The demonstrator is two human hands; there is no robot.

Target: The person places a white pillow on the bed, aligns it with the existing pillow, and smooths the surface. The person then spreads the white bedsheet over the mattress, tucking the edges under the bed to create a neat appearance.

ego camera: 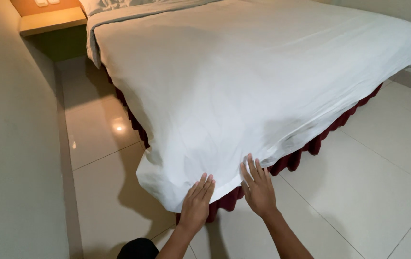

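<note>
At 6 o'clock, the left hand (197,204) and right hand (259,188) lie flat, fingers (252,169) straight and close together, gripping nothing, pressed on the white sheet (244,81) at the bed's near corner. Below hangs a maroon bed skirt (311,144). At 11 o'clock, a wooden shelf (52,20).

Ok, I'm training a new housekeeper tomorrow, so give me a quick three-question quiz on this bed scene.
1. True or false: both hands lie flat on the white sheet at the bed's foot corner.
2. What colour is the bed skirt? A) blue B) dark red C) grey
3. Which hand sits nearer the sheet's hanging corner?

Key: 1 true: left hand and right hand press it, fingers spread. 2 B. 3 the left hand.
</note>
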